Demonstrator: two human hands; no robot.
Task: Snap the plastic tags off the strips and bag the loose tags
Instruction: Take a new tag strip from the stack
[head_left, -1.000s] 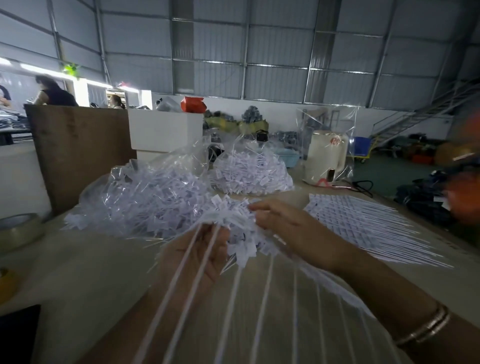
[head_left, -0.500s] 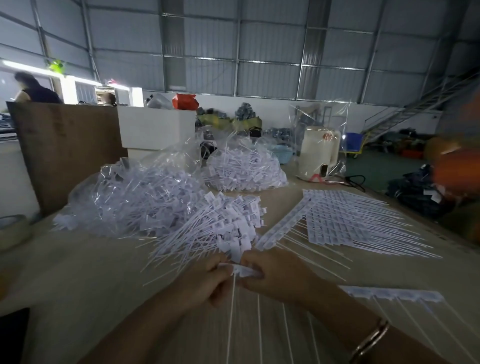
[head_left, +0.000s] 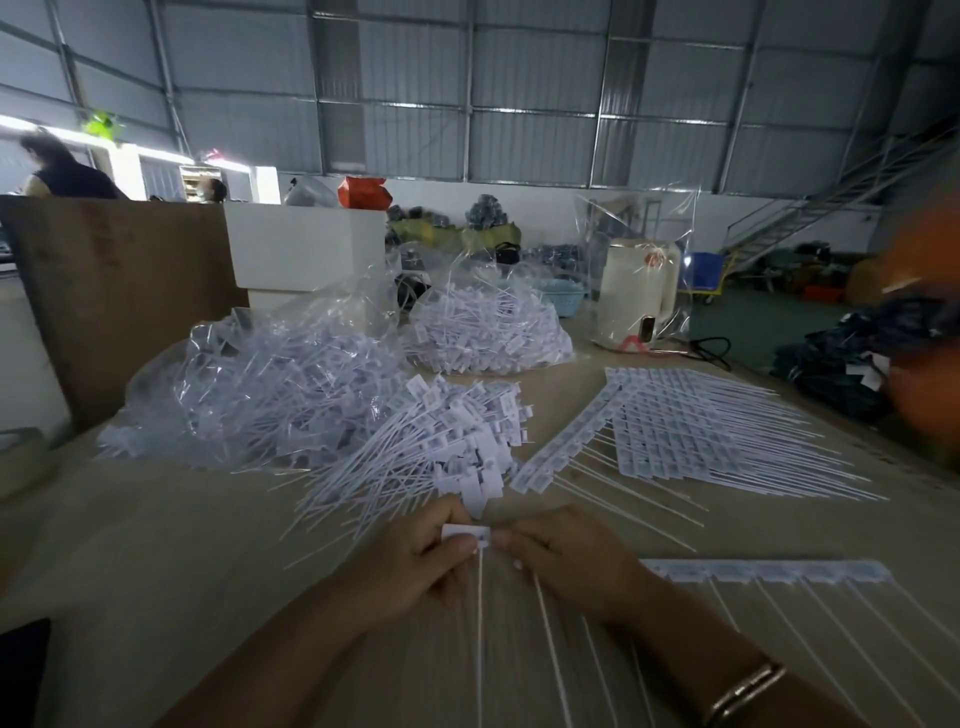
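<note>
Left hand (head_left: 415, 558) pinching the end tag (head_left: 466, 533) in its grip, right hand (head_left: 563, 558) pinching the adjoining tag strip (head_left: 769, 570) trailing off to its right, loose tag pile (head_left: 441, 447) lying just beyond both grips, bagged tags (head_left: 270, 384) sitting farther left on the worktop (head_left: 156, 545).

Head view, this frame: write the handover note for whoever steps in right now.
Left hand: pinches the end tag of a strip.
Right hand: grips the same strip beside that tag; the rest of it trails right across the table.
Done: a loose pile of snapped tags lies just ahead of the hands; two clear bags of tags, the near bag and the far bag, sit behind it.
Left: snap this strip apart, then the stack of whole strips at right, and bag the loose pile.
</note>
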